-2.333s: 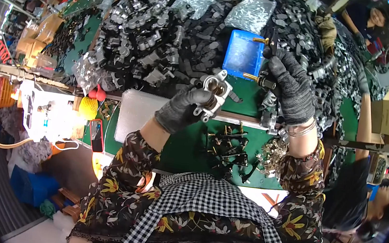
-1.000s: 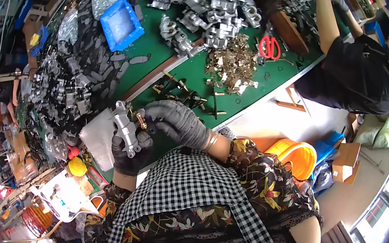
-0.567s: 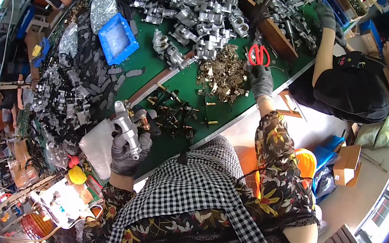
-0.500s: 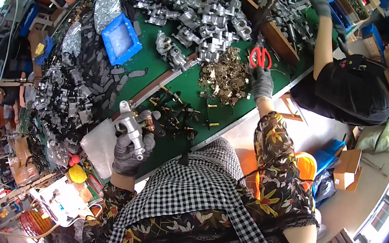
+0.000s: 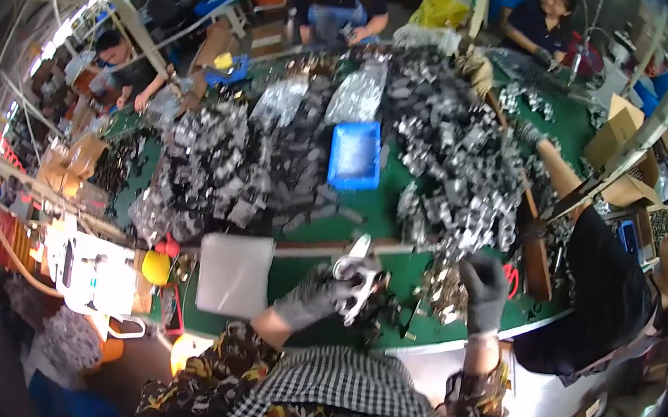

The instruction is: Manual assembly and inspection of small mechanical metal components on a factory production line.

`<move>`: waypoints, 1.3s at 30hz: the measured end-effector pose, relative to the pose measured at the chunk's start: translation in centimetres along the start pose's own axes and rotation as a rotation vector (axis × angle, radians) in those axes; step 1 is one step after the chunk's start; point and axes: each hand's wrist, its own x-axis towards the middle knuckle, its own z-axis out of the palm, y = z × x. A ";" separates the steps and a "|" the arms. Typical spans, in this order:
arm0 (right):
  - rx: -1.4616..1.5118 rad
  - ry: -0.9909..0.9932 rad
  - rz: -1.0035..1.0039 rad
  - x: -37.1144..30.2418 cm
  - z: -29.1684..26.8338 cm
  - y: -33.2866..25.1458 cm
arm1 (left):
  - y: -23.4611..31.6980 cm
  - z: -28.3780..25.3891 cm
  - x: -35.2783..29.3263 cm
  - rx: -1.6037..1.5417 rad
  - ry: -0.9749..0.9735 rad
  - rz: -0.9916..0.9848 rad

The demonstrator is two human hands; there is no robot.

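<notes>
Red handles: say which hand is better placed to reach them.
Right, probably: the right hand is beside the red handles; the left hand, farther off, holds a metal part.

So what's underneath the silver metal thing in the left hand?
Dark parts on the green table show just to its right. Whatever is directly under the silver metal thing is covered by it and the left hand.
</notes>
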 end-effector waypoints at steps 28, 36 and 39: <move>-0.117 -0.501 -0.533 -1.2 12.7 -9.0 | 2.4 -0.4 -2.4 0.627 0.215 0.282; -0.171 -0.634 -0.369 -0.2 12.8 -9.9 | 2.2 -1.0 -2.5 0.598 0.185 0.207; -0.340 -0.614 -0.706 0.0 13.2 -9.7 | 1.5 -1.5 -2.4 0.697 0.166 0.294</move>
